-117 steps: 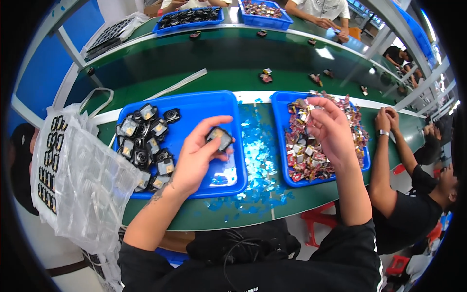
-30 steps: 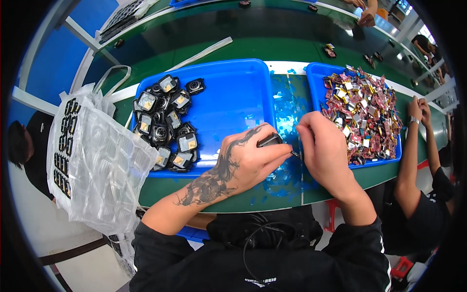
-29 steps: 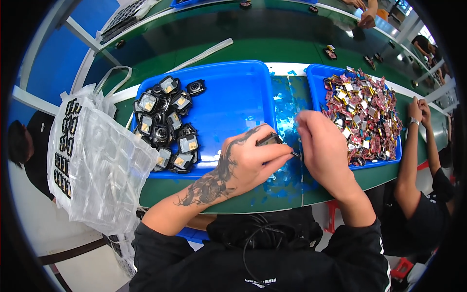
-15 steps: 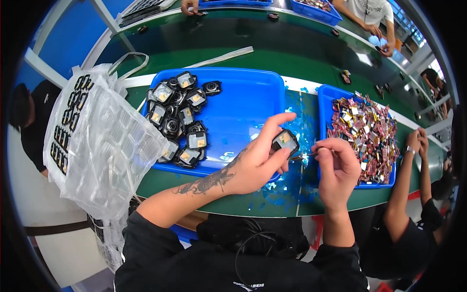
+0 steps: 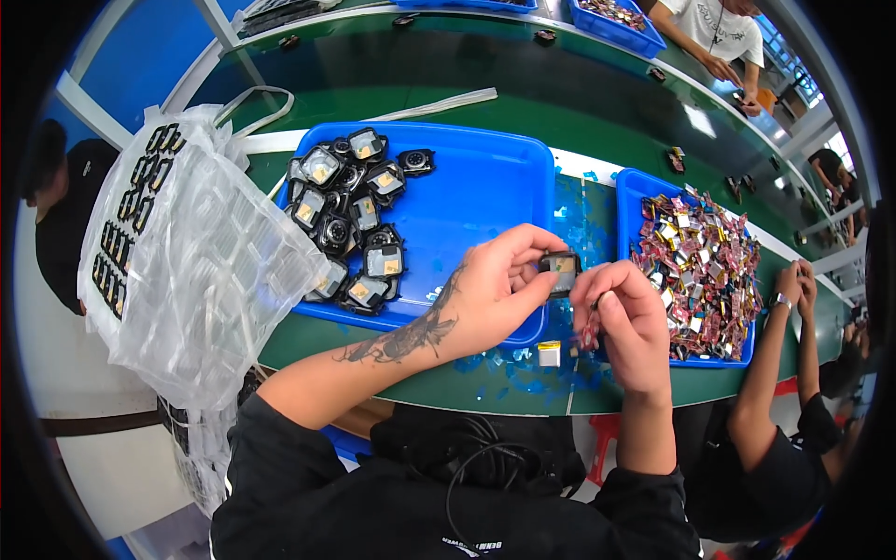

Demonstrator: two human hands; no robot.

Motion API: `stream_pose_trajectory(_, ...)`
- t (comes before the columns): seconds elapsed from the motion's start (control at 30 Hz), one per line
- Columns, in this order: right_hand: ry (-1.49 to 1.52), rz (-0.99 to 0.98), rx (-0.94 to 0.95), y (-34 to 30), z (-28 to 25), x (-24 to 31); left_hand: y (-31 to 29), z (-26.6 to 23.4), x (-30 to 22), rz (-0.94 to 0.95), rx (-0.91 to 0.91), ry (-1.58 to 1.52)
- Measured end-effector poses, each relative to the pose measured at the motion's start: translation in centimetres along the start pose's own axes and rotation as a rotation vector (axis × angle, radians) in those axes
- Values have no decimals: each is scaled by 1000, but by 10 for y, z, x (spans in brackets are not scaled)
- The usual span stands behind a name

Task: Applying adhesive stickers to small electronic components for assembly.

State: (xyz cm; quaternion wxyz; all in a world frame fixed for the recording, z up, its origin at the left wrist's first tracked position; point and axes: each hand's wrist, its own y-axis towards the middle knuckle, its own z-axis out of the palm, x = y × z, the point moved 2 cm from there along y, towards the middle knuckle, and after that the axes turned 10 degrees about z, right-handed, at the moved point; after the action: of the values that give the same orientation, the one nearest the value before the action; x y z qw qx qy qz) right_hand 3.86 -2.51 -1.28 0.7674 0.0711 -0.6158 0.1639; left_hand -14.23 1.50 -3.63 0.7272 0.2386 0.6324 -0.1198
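My left hand is closed around the edge of a black smartwatch case, its pale inside with a gold patch facing up. Beside it, my right hand pinches with thumb and forefinger; a thin dark tip shows there. A small reddish circuit part hangs under those fingers, its held end hidden. Just below and between the hands is a silver battery with a yellow edge; I cannot tell whether it is joined to the circuit part. Similar watch cases are heaped in the left side of a blue tray.
A second blue tray at right holds a heap of reddish circuit parts and batteries. Blue film scraps litter the green bench. White plastic bagging overhangs the left. Co-workers' hands are at right; another person works opposite.
My left hand has turned the watch case more upright, and my right hand has moved slightly down. The battery and reddish circuit part now show below the hands. Parts across the bench have shifted slightly in view.
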Motion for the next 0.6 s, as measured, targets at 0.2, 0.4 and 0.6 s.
stream_pose_trajectory(0.2,-321,-173,-344,-6,0,-3,0,-4,-8,-69,-117,15)
stream_pose_trajectory(0.4,-389,-111,-394,-13,3,4,2,-2,-2,-111,-179,-37)
stream_pose_trajectory(0.6,-790,-183,-163,-14,28,6,1,-1,-4,-128,-196,-35)
